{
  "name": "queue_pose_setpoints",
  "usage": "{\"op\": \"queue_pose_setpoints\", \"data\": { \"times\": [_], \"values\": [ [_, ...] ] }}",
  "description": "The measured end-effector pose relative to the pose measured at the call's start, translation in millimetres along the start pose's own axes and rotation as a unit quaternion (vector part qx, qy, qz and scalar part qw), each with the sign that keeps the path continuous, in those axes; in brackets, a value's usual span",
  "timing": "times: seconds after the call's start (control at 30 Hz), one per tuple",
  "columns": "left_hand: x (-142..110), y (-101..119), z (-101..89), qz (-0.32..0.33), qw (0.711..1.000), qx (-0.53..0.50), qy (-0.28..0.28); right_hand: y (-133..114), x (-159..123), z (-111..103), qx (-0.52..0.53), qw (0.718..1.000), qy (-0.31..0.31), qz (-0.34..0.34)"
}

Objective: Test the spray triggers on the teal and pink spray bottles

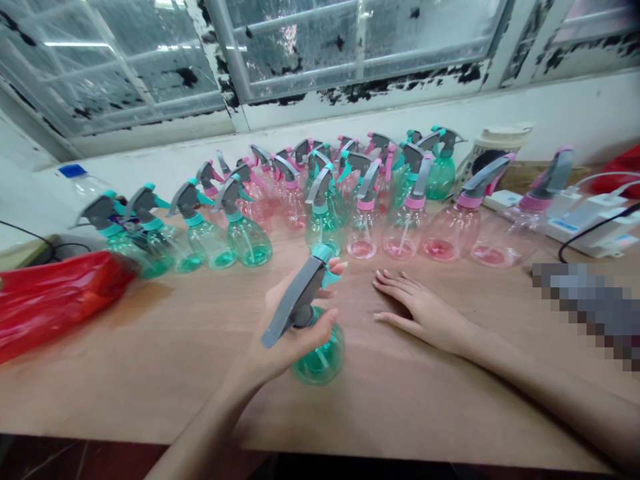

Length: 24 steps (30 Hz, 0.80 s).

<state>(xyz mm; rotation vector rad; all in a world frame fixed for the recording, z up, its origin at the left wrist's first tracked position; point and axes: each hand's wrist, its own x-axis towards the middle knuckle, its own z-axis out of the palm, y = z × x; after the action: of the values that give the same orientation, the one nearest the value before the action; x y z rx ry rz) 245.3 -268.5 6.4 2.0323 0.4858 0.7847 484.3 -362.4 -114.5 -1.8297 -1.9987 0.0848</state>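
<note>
Green spray bottle (321,359), its neck (317,316) within the curled left grip (284,347).

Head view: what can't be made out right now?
In the head view:
- Left hand: some fingers, behind the sprayer of its green bottle.
- Rear bottles: many bases, behind nearer bottles.
- White tub: part of its label, behind a pink-collared sprayer.
- Right-edge object: pixelated, and cut off by the frame.

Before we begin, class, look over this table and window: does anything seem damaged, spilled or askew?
Yes, the window frame: dark, ragged patches break up its white surface, as if paint had flaked off. No spill shows on the table, and the green spray bottle in the left hand looks undamaged.
</note>
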Motion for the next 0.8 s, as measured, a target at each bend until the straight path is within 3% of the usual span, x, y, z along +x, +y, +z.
{"op": "queue_pose_setpoints", "data": {
  "times": [0.63, 0.8],
  "values": [
    [-3.3, -11.0, -2.0, -0.045, 0.997, 0.048, 0.05, -0.1, 0.4, 0.7, 0.017, 1.0, 0.012, -0.002],
    [-2.8, -8.6, -0.2, -0.032, 0.997, 0.054, 0.05, -0.9, 0.7, 0.2, 0.026, 1.0, 0.017, 0.003]
  ]
}}
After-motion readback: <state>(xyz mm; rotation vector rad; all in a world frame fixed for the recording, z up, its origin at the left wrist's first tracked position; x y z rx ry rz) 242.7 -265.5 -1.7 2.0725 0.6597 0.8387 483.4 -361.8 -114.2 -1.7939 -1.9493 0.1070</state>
